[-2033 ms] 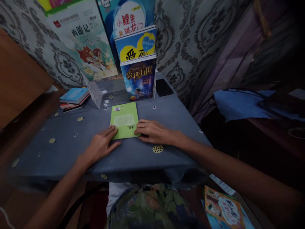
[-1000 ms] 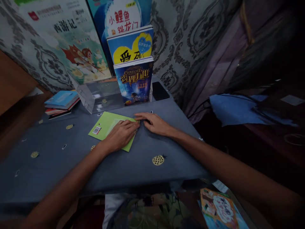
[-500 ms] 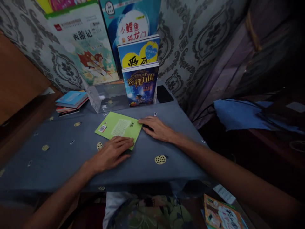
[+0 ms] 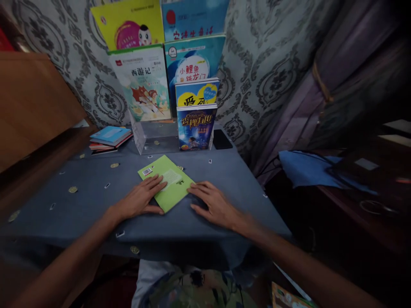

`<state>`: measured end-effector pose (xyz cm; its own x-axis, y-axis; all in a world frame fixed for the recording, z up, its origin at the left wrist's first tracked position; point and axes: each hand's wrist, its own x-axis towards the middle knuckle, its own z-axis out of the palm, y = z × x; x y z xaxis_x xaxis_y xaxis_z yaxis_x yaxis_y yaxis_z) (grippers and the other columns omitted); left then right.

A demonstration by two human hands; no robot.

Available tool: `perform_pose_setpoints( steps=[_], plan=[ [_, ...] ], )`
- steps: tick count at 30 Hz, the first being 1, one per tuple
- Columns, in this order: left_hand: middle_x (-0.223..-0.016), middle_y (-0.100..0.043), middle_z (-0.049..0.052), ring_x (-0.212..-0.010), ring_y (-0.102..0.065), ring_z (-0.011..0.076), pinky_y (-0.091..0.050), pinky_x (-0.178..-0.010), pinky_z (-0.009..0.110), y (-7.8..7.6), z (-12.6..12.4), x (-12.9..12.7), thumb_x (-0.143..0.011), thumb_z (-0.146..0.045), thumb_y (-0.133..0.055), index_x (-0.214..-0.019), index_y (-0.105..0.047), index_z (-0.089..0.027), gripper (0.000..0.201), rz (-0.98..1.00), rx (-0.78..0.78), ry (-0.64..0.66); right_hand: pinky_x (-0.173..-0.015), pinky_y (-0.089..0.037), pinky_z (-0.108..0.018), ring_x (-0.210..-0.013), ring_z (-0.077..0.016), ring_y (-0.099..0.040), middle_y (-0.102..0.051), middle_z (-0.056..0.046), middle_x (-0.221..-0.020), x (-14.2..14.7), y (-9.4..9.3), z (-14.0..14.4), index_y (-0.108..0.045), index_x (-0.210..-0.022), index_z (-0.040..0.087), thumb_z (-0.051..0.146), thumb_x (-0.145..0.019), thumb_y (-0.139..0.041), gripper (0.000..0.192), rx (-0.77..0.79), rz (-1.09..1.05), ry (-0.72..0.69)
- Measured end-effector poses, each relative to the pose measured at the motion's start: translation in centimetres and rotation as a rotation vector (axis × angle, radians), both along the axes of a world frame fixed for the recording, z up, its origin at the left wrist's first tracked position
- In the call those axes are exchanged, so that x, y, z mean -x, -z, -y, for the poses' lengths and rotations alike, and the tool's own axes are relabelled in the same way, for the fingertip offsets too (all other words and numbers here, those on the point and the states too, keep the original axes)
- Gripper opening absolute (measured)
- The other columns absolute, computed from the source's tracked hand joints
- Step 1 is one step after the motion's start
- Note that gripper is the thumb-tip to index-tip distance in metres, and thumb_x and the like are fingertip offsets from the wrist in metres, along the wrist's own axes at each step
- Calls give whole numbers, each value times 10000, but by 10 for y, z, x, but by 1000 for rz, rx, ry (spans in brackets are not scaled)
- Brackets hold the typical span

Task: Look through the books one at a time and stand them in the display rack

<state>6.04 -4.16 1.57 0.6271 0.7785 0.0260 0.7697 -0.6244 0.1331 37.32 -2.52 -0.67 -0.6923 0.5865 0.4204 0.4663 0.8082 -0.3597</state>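
Observation:
A light green book [image 4: 171,188] lies on the dark blue tablecloth, its barcode side facing up and turned at an angle. My left hand [image 4: 141,197] rests across the book's left edge, fingers stretched out over the cover and thumb at the near corner. At the right corner, the fingertips of my right hand [image 4: 212,203] touch the cover, with the thumb spread away from the fingers. Neither hand is closed around the book. Beyond it, a clear plastic stand [image 4: 162,143] holds several upright books, among them a dark blue one [image 4: 195,128] in front.
Left of the stand is a small stack of books [image 4: 111,136]. A black flat device [image 4: 221,139] lies to its right. The tablecloth [image 4: 96,214] has a pineapple print. A wooden panel [image 4: 35,98] rises at left, and an orange book [image 4: 287,297] shows below the table.
The green book has turned slightly and its near corner points more toward me. My left hand has moved further along its left edge; my right hand has come nearer. The view has tilted up.

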Motion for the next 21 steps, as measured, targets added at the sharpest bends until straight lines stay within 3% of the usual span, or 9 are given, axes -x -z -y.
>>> perform_pose_setpoints(
  steps=[5,11,17,21],
  plan=[
    [-1642,-288,165,-1526,-265,352,-279,-1232,517,-3,28,0,-765,-805,-584,-1581,-313,-241,1028,3,58,53,-989,-558,-514,-1252,-317,-554,-656,-169,-1343,-7,3,42,-604,-1351,160,304,-902,-681,479,31,-17,-27],
    [-1644,-287,161,-1524,-278,330,-262,-1243,525,5,63,-8,-757,-763,-651,-1605,-223,-258,1076,41,48,129,-987,-565,-527,-1269,-334,-538,-630,-179,-1372,-8,5,68,-614,-1319,145,252,-861,-716,481,-17,17,-18],
    [-1646,-307,123,-1527,-282,280,-311,-1233,514,10,87,-11,-877,-378,-725,-1611,-172,-288,923,83,-16,118,-974,-579,-510,-1287,-321,-528,-627,-174,-1369,-9,9,91,-611,-1298,156,169,-844,-680,459,-69,8,-21],
    [-1609,-393,85,-1494,-360,231,-384,-1209,437,9,95,-11,-916,-107,-573,-1607,-199,-296,808,102,-79,117,-962,-589,-477,-1254,-306,-551,-648,-164,-1323,-8,8,101,-599,-1297,169,144,-865,-639,434,-90,20,-32]
  ],
)
